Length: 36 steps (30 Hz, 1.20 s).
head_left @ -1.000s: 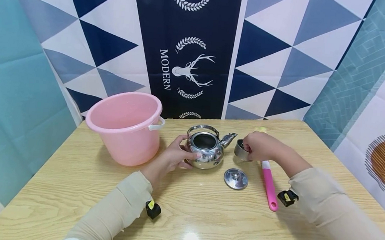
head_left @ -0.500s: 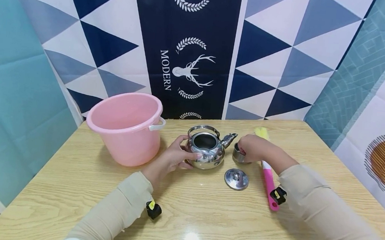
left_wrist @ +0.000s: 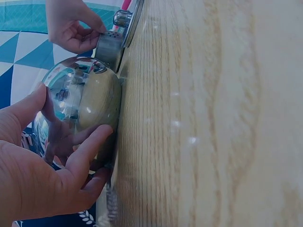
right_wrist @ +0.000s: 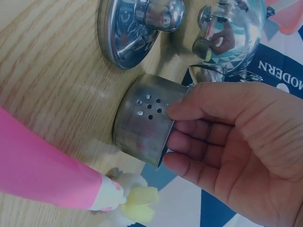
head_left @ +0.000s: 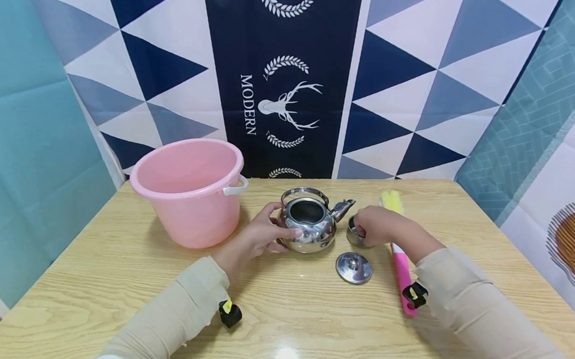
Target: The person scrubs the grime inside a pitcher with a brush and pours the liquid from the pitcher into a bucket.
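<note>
My left hand grips the left side of a shiny steel teapot; in the left wrist view its thumb and fingers spread round the body. The teapot is lidless, its handle upright and its spout to the right. Just beyond the spout, my right hand pinches the rim of a small steel tea strainer with holes in its side, which sits on the table. In the right wrist view the thumb is at the rim and the other fingers curl at the strainer's mouth. The round lid lies knob up in front.
A pink bucket with a white handle stands left of the teapot. A brush with a pink handle and yellow-white head lies right of the lid, partly under my right arm. Patterned cloth hangs behind the wooden table.
My right hand has shifted a little left and lowered the tea strainer onto the table, uncovering the brush's yellow head. My left hand and the teapot have stayed put.
</note>
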Tool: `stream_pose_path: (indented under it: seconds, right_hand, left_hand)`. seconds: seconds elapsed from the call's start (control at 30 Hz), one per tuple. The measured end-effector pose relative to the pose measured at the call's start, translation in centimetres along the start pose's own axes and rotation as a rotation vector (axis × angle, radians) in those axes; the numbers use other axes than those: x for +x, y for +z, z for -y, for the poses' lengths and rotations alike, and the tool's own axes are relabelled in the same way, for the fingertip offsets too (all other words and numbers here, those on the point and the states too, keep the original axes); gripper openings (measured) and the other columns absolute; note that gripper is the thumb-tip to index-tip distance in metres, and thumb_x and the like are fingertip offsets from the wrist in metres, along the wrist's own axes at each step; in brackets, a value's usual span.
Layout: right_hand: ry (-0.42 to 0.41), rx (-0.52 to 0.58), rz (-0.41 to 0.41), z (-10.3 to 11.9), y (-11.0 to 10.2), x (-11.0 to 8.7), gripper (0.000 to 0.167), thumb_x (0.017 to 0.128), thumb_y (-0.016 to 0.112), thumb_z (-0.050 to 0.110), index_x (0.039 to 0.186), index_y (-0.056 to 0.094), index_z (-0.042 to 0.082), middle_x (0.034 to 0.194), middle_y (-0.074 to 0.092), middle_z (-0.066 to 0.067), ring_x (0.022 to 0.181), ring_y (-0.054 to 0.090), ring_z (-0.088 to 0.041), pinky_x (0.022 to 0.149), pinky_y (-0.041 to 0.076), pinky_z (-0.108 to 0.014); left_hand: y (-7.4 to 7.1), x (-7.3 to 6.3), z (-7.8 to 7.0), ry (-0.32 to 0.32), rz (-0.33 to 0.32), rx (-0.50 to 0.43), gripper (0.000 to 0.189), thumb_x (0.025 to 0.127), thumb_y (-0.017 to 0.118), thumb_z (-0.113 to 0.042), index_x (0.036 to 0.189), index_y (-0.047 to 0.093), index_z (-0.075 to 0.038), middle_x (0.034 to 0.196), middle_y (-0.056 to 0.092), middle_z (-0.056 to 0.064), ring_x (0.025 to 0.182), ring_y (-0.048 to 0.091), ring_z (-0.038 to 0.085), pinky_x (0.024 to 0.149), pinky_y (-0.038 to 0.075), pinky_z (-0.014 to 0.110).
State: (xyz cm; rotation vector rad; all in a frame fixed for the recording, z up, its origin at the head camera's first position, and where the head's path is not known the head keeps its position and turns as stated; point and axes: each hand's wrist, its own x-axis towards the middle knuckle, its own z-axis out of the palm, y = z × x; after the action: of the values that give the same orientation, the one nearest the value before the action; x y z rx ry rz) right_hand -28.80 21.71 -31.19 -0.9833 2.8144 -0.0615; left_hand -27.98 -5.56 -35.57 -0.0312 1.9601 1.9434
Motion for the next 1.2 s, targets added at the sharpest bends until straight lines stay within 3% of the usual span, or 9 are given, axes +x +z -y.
stream_pose_path:
  seconds: [0.33,0.7,0.93,1.1,1.2]
  right_hand:
    - [0.043,0.113,-0.004,-0.4,-0.5,-0.3,0.022,0.067,0.062,-0.012,0.072,0.062,0.009,0.07,0.056,0.002,0.065,0.048,-0.015,0.058,0.046,-0.027]
    - [0.192,0.131,-0.195,-1.2,-0.7,-1.7,0.012,0.074,0.067,-0.001,0.085,0.066,0.001,0.081,0.062,-0.005,0.075,0.057,-0.022,0.07,0.053,-0.043]
    - [0.324,0.197,-0.34,-1.3,0.0,-2.6,0.016,0.075,0.07,0.006,0.089,0.066,-0.001,0.092,0.065,-0.016,0.08,0.056,-0.028,0.073,0.051,-0.047]
    - [0.451,0.275,-0.399,-1.4,0.4,-3.3,0.012,0.077,0.067,0.009,0.083,0.06,0.002,0.083,0.061,-0.012,0.07,0.054,-0.025,0.064,0.047,-0.041]
    - [0.504,0.291,-0.39,-1.7,0.6,-3.7,0.011,0.079,0.065,0.011,0.078,0.056,0.004,0.074,0.056,-0.008,0.063,0.051,-0.022,0.057,0.042,-0.035]
  left_hand:
    - [0.0,-0.1,0.0,0.0,-0.003,0.002,0.078,0.079,0.079,0.001,0.142,0.04,-0.022,0.122,0.042,0.02,0.095,0.059,0.032,0.075,0.06,0.048]
    - [0.0,-0.1,0.1,0.001,-0.015,0.006,0.08,0.078,0.081,-0.002,0.143,0.04,-0.022,0.124,0.042,0.02,0.097,0.059,0.033,0.074,0.06,0.048]
    - [0.0,0.0,0.2,0.008,-0.017,-0.005,0.079,0.078,0.08,0.001,0.142,0.04,-0.022,0.122,0.041,0.02,0.096,0.059,0.033,0.074,0.06,0.048]
    - [0.1,0.0,0.3,0.005,-0.017,0.001,0.079,0.078,0.081,0.0,0.142,0.041,-0.022,0.124,0.041,0.02,0.099,0.058,0.033,0.072,0.06,0.047]
    - [0.0,0.1,0.3,0.0,-0.019,0.003,0.079,0.078,0.081,-0.001,0.142,0.041,-0.023,0.126,0.041,0.02,0.101,0.058,0.034,0.073,0.06,0.047]
